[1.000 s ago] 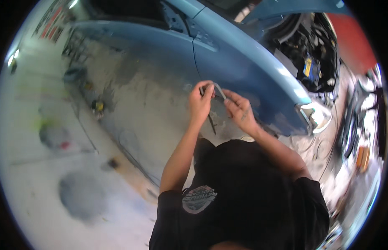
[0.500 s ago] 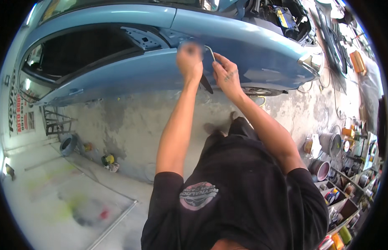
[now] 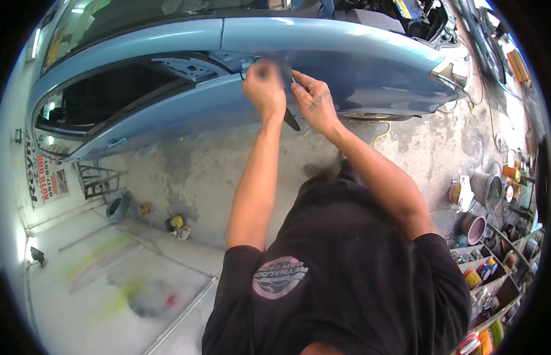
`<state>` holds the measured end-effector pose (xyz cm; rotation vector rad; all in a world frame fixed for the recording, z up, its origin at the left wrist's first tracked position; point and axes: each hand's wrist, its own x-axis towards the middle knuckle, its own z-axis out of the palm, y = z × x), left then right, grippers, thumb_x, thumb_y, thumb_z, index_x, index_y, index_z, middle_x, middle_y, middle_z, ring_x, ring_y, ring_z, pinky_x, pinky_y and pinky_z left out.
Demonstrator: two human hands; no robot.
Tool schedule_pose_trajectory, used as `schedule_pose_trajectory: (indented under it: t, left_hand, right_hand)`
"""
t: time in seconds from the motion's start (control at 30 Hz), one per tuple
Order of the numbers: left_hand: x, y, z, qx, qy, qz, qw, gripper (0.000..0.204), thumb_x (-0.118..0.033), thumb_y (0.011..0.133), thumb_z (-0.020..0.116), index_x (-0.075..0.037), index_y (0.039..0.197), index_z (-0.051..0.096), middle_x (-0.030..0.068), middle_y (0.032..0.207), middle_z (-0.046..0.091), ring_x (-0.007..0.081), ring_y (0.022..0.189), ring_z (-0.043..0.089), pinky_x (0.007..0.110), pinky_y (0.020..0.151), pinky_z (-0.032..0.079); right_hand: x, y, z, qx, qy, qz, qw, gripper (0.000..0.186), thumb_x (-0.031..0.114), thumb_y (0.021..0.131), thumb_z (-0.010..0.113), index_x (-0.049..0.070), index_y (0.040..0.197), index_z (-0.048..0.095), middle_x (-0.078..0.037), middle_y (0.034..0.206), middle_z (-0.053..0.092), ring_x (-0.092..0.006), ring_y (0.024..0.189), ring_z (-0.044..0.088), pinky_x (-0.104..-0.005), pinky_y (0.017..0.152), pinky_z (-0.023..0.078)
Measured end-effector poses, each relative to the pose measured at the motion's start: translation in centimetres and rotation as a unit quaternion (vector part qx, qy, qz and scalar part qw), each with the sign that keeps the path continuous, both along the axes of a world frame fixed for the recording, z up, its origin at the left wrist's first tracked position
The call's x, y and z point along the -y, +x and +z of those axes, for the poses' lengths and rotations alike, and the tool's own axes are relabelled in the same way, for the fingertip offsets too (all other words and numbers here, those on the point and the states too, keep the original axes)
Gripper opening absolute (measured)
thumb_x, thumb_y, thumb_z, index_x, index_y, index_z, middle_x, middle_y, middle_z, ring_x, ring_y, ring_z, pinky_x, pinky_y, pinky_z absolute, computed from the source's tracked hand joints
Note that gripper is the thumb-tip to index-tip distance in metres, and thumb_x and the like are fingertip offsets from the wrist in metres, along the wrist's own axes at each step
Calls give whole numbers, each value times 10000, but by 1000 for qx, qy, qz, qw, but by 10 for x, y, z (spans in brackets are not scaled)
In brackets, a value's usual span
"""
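Note:
At the side of a blue car (image 3: 376, 83), my left hand (image 3: 265, 94) is closed beside the door's front corner, its fingertips hidden by a blur. A narrow black strip (image 3: 291, 120) hangs below it; I cannot make out what the fingers hold. Just to its right, my right hand (image 3: 316, 103) pinches a thin metal tool (image 3: 294, 80), whose far end disappears into the blurred area. A bare bracket panel (image 3: 198, 68) is at the front of the dark door window (image 3: 127, 89).
Open engine bay (image 3: 417, 18) at top right. Shelves of cans (image 3: 488, 278) and a metal bucket (image 3: 485, 186) line the right. On the left are a ladder (image 3: 98, 177), a grey-blue container (image 3: 117, 208) and a paint-stained white panel (image 3: 110, 278). A yellow hose (image 3: 381, 136) lies by the wheel.
Both hands have risen from lower on the fender to the upper door corner, still close together. The view has shifted, showing more of the door, floor and shelves.

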<state>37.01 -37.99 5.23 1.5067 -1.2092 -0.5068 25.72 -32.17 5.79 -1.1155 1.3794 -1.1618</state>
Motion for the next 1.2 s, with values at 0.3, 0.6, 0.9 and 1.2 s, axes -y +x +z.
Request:
schedule_pose_trajectory:
  t: [0.3, 0.6, 0.9, 1.2]
  left_hand:
    - [1, 0, -10, -27, -33, 11, 999, 80, -9, 882, 710, 60, 924, 711, 64, 785, 675, 142, 667, 605, 297, 629, 489]
    - [0, -7, -4, 27, -33, 34, 999, 100, -24, 882, 718, 71, 910, 702, 63, 759, 672, 147, 671, 600, 306, 637, 492]
    - [0, -12, -6, -6, -43, 39, 998, 109, -29, 886, 699, 80, 886, 698, 45, 725, 649, 130, 663, 576, 292, 611, 470]
    - [0, -12, -5, 8, -53, 35, 998, 110, -33, 886, 697, 76, 871, 700, 45, 699, 643, 125, 648, 567, 287, 612, 463]
  right_hand:
    - [1, -1, 6, -18, -41, 5, 999, 394, 119, 954, 568, -65, 1298, 623, -332, 1079, 678, -426, 1058, 687, -404, 902, 524]
    - [9, -16, 7, -50, -55, 49, 996, 412, 115, 958, 576, -61, 1329, 610, -261, 801, 643, -194, 699, 604, -336, 750, 511]
    - [18, -29, 9, -138, -101, 97, 981, 417, 88, 951, 581, -36, 1348, 606, -283, 691, 513, -234, 547, 537, -365, 642, 496]
    - [31, -42, 0, -132, -133, 143, 972, 419, 59, 941, 584, -24, 1352, 609, -273, 671, 496, -288, 504, 482, -383, 581, 463]
